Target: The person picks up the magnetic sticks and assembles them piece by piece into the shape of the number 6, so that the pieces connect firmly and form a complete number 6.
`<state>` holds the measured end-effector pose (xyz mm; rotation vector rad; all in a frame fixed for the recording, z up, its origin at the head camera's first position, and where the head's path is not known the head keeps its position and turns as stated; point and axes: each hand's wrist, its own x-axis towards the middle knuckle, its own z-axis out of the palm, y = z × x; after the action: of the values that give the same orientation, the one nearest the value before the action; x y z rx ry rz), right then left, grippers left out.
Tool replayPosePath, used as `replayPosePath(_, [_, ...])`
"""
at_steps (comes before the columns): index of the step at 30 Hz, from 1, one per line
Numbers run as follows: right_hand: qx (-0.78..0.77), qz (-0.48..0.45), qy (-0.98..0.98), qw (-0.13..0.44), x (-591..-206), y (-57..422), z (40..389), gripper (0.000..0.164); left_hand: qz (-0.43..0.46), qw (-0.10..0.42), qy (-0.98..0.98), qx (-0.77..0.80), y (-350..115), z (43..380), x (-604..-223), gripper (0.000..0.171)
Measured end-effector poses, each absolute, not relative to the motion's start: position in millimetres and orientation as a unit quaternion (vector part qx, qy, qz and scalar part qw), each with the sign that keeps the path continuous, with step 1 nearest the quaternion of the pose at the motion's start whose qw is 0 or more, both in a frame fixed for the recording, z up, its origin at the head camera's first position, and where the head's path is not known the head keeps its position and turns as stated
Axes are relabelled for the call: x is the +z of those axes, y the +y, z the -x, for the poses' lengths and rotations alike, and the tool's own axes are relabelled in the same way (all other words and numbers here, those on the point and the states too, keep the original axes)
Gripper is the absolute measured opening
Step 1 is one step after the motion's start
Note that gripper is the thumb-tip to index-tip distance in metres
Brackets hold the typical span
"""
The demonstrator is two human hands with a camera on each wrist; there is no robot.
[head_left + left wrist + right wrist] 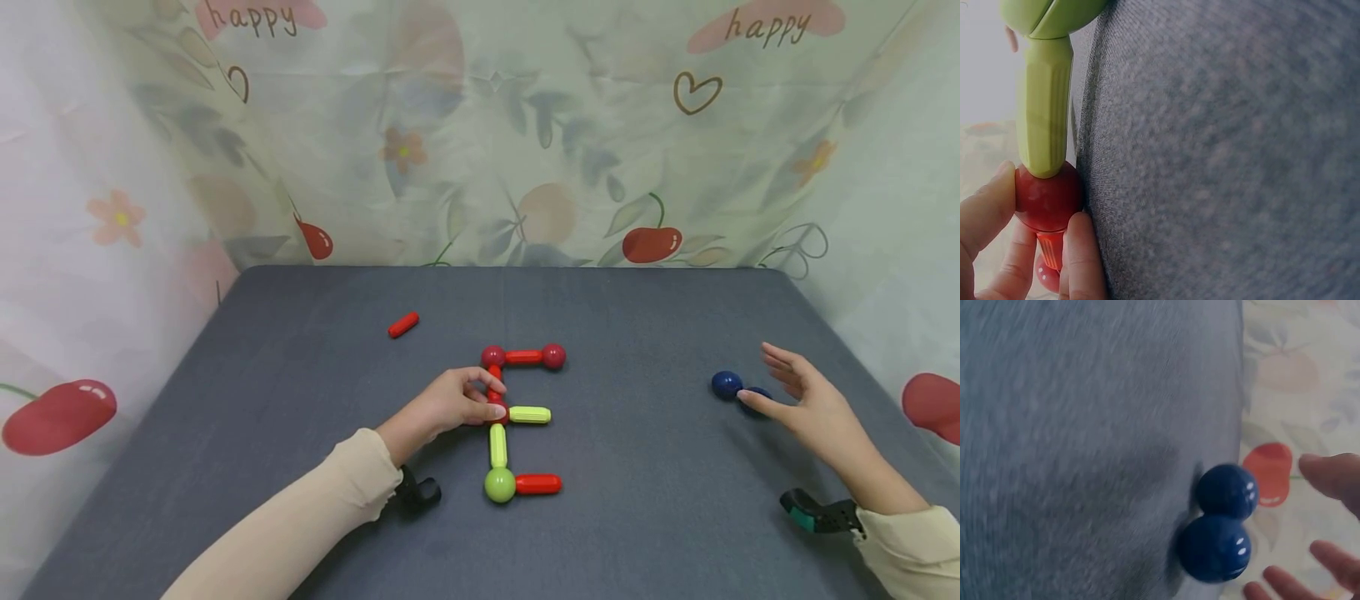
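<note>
My left hand (453, 400) pinches the middle red ball (1050, 197) of an E-shaped build of magnetic sticks and balls lying on the table. From that ball a yellow-green stick (530, 415) points right, and another yellow-green stick (498, 447) runs down to a green ball (499, 485). A red stick (538, 484) extends from the green ball. At the top, a red stick (523, 357) joins two red balls. On the right, my right hand (813, 412) hovers with fingers spread beside two blue balls (1215, 548), its thumb overlapping one in the head view.
A loose red stick (403, 325) lies farther back, left of the build. The dark grey table (322, 350) ends at a patterned curtain (480, 167) behind and at the sides. Each wrist wears a black camera band (821, 512).
</note>
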<state>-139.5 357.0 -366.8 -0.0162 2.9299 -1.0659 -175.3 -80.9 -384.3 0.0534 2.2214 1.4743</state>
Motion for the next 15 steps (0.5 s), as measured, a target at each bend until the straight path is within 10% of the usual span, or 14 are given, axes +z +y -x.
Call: replayPosePath(15, [-0.248,0.014,0.964,0.094,-380.0,376.1,150.1,0.068,-0.015,0.237,0.807,0.541,-81.1,175.6,-385.2,0.028])
